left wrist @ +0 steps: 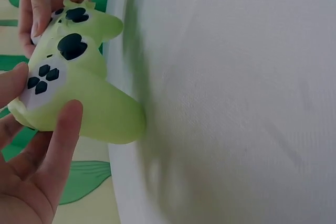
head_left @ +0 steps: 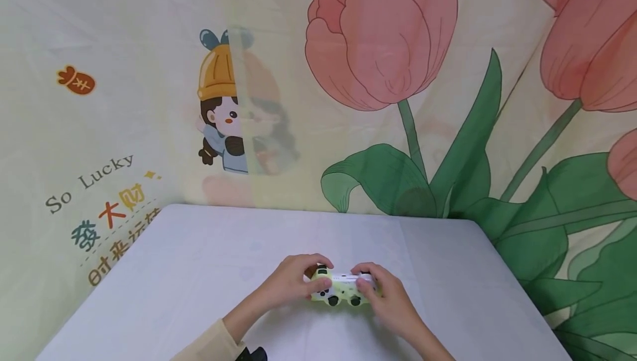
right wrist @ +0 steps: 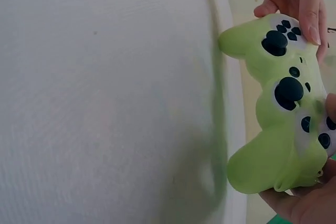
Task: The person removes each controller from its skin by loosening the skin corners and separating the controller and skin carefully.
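A light green and white game controller (head_left: 343, 289) is held between both hands over the table, its two black thumbsticks facing the head camera. My left hand (head_left: 293, 281) grips one end, thumb on the face near the black direction buttons (left wrist: 43, 79) and fingers around the side and back. My right hand (head_left: 390, 297) grips the other end, its thumb by the round black buttons (right wrist: 324, 140) and its other fingers behind. In both wrist views the green grips of the controller hang close by the white table surface, with a shadow beside them.
The white-covered table (head_left: 214, 250) spreads under and around the hands. Behind it hangs a cloth backdrop with large pink tulips (head_left: 388, 46), green leaves and a cartoon figure (head_left: 221, 106). A small black object (head_left: 256, 354) shows by the left sleeve (head_left: 211, 344).
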A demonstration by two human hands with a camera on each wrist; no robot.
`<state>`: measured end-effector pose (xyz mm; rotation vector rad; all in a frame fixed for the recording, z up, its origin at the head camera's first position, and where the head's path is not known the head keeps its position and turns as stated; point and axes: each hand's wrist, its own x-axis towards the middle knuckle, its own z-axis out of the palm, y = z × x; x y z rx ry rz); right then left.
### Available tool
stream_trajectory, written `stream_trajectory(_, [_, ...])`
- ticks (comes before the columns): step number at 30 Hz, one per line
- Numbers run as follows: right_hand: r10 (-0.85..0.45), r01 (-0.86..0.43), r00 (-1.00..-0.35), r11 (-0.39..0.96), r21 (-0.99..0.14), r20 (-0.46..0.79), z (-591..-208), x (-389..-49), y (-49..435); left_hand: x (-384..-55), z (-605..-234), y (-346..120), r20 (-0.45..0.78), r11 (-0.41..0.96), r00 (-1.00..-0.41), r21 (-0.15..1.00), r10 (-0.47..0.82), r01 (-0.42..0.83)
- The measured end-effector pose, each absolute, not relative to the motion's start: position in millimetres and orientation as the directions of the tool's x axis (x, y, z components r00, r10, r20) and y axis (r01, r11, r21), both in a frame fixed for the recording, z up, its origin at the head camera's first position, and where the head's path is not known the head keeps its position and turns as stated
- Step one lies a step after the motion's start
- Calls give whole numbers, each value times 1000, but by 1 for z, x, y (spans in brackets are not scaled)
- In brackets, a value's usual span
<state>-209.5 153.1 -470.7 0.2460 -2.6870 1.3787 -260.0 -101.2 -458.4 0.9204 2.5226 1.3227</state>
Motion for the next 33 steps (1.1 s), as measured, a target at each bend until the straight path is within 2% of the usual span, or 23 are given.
stream_trajectory(8, [-61, -167, -985, 585, -793, 163, -471, -201, 157, -256, -455, -96, 132, 455, -786, 752, 604, 476])
stream_trajectory(14, [-24, -163, -982, 612, -774, 188, -472, -197, 157, -262, -456, -97, 121, 453, -750, 731, 651, 511])
stream_trajectory(33, [7, -165, -977, 609, -776, 213, -477, -192, 152, -307, -444, -99, 15, 277, -467, 788, 884, 550])
